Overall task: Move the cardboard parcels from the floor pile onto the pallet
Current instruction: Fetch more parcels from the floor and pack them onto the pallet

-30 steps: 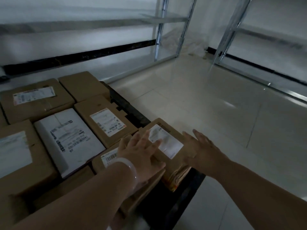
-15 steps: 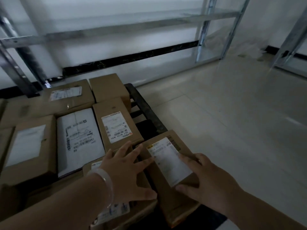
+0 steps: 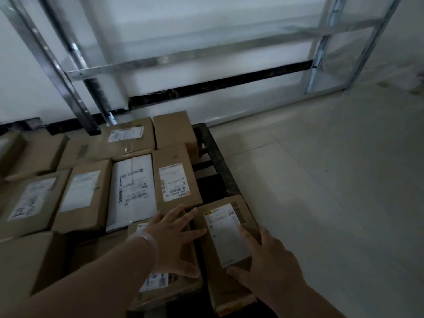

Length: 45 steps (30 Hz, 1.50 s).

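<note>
A long cardboard parcel (image 3: 220, 210) with a white label lies at the near right corner of the black pallet (image 3: 218, 157). My right hand (image 3: 268, 260) rests flat on its near half, fingers spread over the label. My left hand (image 3: 174, 239) lies flat with spread fingers on the neighbouring labelled parcel (image 3: 156, 283) just to the left, fingertips reaching the long parcel's edge. A white bangle circles my left wrist. Several more cardboard parcels fill the pallet, among them a white-wrapped one (image 3: 133, 189) and a brown one with a barcode label (image 3: 174, 175).
A metal shelving rack (image 3: 160, 63) stands against the white wall behind the pallet. Pale tiled floor (image 3: 321, 180) stretches to the right of the pallet. Bare black pallet slats (image 3: 206, 166) show along its right side, beyond the long parcel.
The view has swung left and closer to the pallet. The long parcel has settled flat at the pallet corner, and both hands have flattened on top of the parcels.
</note>
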### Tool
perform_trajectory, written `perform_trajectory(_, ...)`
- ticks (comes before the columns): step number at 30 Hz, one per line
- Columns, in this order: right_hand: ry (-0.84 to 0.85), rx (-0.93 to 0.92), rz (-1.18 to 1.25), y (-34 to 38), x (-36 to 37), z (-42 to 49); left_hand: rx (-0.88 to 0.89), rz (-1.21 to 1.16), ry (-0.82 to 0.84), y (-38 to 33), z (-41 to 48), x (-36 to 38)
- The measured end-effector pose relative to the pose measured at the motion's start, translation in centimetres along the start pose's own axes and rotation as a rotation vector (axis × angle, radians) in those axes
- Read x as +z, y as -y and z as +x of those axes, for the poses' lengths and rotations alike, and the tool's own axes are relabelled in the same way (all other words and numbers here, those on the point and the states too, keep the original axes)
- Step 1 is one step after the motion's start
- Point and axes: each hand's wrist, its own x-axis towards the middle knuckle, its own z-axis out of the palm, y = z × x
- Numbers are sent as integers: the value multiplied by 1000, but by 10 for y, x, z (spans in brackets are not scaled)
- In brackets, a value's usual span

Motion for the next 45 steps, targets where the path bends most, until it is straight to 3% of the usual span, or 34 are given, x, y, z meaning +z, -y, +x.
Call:
perform_trajectory(6,97,-6,-136,23,-24,10,12,-105,39,-2,-5,-10)
perform_trajectory(8,28,-52,-196,31,-29,17,63,-152,15,3,-2,-5)
perform_trajectory(11,-150,-192,-99,52,-41,53,93,-346,-198,24,-1,2)
perform_trajectory(14,-118,-216,50,78,-52,98,-108,-481,-303,58,8,9)
perform_trajectory(16,-51,-188,-9,92,-56,126,-177,-487,-264,81,17,12)
perform_trajectory(22,94,-128,-10,104,-42,149,-109,-362,-202,103,30,28)
perform_trajectory(30,-19,-150,-26,102,-31,148,-139,-389,-187,101,16,29)
perform_trajectory(33,-131,-209,-70,107,-31,145,-258,-397,-197,120,1,36)
perform_trajectory(36,-136,-268,-114,124,-27,148,-435,-381,-139,155,-16,54)
perform_trajectory(40,-86,-164,-135,152,-21,156,-623,-526,-89,187,-31,80)
perform_trajectory(45,-49,-87,-92,166,-13,161,-644,-555,-77,194,-33,86)
